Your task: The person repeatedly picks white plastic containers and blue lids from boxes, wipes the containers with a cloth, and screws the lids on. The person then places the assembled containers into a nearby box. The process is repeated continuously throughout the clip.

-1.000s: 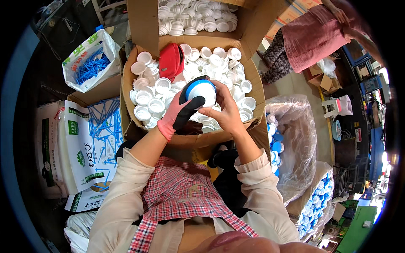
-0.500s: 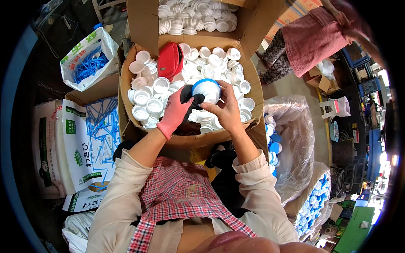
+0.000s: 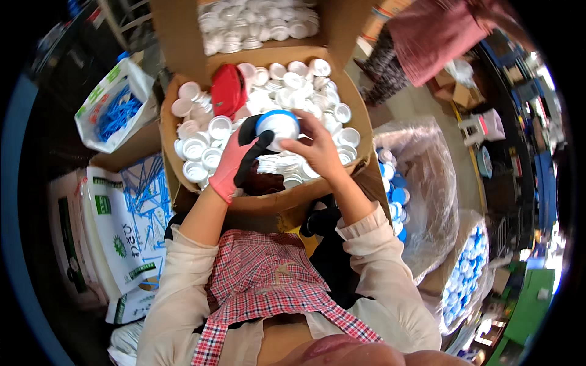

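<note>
A white plastic cap with a blue rim [image 3: 279, 129] is held between my two hands above a cardboard box [image 3: 362, 122]. My left hand [image 3: 239, 154], in a pink and black glove, grips the cap's left side, its thumb at the lower edge. The bare fingers of my right hand [image 3: 317, 149] curve round the right side, thumb near the lower rim. Beneath them the box is filled with loose white caps [image 3: 293, 97]. On the pile, at the back left, lies a red pouch [image 3: 228, 91]. A dark red object [image 3: 264, 178] sits at the box's near edge, partly hidden.
Behind stands another box of white caps [image 3: 259, 27]. To the left are a bag of blue plastic strips [image 3: 119, 113] and more blue strips [image 3: 146, 189] on printed sacks. Blue and white caps [image 3: 467, 274] fill plastic-lined containers at right. A person in pink [image 3: 427, 39] stands at the far right.
The view has shifted, so the box and hands sit further left. Both hands still hold the cap; the gloved left thumb now reaches straighter along its lower edge.
</note>
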